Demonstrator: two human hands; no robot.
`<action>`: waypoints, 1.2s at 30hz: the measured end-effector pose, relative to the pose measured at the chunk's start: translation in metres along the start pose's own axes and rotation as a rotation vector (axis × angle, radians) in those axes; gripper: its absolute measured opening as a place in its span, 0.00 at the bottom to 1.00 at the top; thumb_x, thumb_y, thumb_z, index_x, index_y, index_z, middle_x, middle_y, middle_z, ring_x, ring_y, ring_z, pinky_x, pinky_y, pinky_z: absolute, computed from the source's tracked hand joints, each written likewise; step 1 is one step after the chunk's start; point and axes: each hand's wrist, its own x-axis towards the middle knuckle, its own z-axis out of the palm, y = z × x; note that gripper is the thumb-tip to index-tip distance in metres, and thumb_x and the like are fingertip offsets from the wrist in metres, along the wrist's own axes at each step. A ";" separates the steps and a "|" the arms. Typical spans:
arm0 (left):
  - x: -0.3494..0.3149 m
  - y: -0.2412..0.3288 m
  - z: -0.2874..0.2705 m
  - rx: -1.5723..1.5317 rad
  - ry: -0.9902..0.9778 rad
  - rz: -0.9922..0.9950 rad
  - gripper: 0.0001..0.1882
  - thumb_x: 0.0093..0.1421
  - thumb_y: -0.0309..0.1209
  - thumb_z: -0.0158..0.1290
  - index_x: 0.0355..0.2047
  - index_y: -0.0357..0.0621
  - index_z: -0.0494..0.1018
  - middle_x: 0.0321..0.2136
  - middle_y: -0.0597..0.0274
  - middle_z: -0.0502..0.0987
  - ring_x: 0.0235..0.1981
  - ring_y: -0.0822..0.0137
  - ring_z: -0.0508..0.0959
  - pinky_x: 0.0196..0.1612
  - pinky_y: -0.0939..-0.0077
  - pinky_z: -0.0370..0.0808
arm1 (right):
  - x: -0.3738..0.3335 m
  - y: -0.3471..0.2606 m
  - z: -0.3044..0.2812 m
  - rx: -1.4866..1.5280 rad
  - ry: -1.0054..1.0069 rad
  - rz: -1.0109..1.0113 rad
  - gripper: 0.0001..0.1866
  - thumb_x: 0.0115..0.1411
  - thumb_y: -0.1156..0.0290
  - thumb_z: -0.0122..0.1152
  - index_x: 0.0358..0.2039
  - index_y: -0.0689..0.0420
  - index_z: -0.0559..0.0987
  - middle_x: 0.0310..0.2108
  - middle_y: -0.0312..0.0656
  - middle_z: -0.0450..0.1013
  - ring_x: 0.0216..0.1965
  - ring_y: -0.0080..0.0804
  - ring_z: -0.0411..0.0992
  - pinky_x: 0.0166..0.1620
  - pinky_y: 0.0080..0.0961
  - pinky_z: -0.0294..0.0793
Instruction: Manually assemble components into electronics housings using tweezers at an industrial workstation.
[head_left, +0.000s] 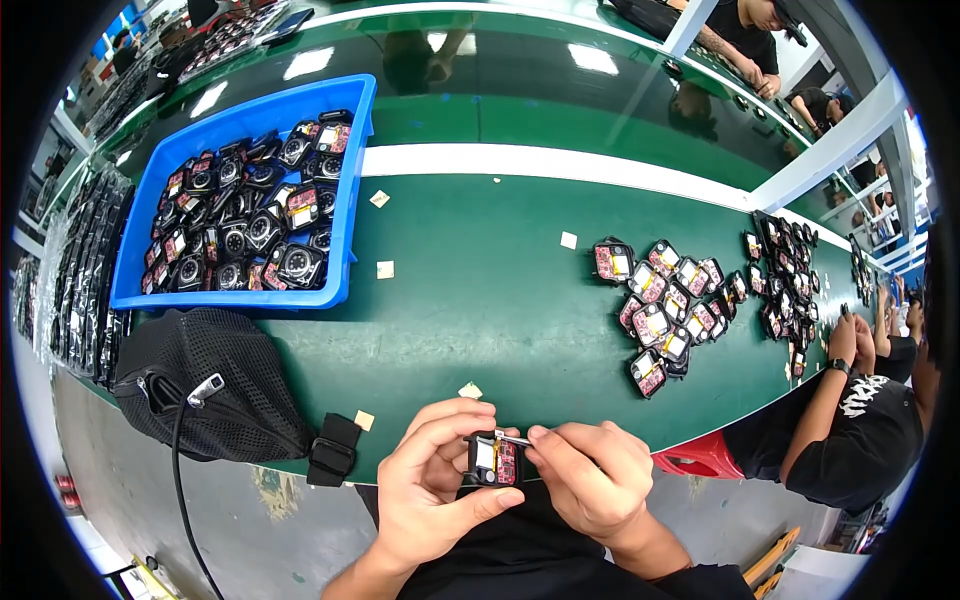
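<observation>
Near the table's front edge, my left hand (425,485) holds an opened smartwatch case (494,462) between thumb and fingers. Inside the black housing show a red circuit board and a whitish block. My right hand (595,475) pinches a thin silver metal tool (514,439), its tip at the case's upper edge. Whether that tip touches a part inside is too small to tell. To the right lies a loose cluster of similar opened watch cases (675,312), boards facing up.
A blue plastic bin (361,165) full of watch cases stands at left, beside plastic-wrapped black trays (92,270). A black mesh bag (225,375) and black-strapped device (333,450) lie nearer. More cases (785,270) sit far right by a co-worker (850,430). Small paper squares (568,240) dot the green table.
</observation>
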 end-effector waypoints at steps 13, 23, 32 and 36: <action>0.001 0.001 0.000 -0.009 -0.004 -0.006 0.32 0.51 0.15 0.69 0.56 0.27 0.70 0.60 0.47 0.64 0.57 0.57 0.77 0.61 0.62 0.79 | 0.003 0.001 -0.003 0.260 -0.057 0.230 0.09 0.49 0.78 0.75 0.33 0.60 0.85 0.27 0.41 0.79 0.21 0.31 0.76 0.24 0.24 0.74; -0.001 0.001 0.000 0.006 -0.004 -0.038 0.33 0.50 0.15 0.70 0.57 0.26 0.70 0.60 0.49 0.65 0.57 0.61 0.75 0.59 0.66 0.78 | 0.000 0.002 0.001 0.221 -0.047 0.188 0.08 0.51 0.78 0.74 0.33 0.60 0.85 0.28 0.41 0.79 0.22 0.31 0.77 0.24 0.24 0.75; 0.001 0.003 0.004 -0.010 -0.005 -0.035 0.32 0.51 0.14 0.69 0.57 0.25 0.71 0.59 0.49 0.65 0.57 0.61 0.75 0.60 0.66 0.77 | -0.002 0.003 -0.002 0.241 -0.042 0.219 0.08 0.51 0.78 0.74 0.33 0.61 0.85 0.28 0.41 0.79 0.22 0.32 0.77 0.25 0.24 0.75; 0.000 0.003 0.004 0.001 0.000 -0.033 0.33 0.50 0.14 0.69 0.57 0.25 0.70 0.59 0.49 0.65 0.56 0.60 0.75 0.59 0.66 0.78 | -0.002 0.001 0.000 0.190 -0.037 0.187 0.09 0.50 0.79 0.74 0.33 0.61 0.84 0.28 0.42 0.78 0.22 0.33 0.77 0.25 0.25 0.75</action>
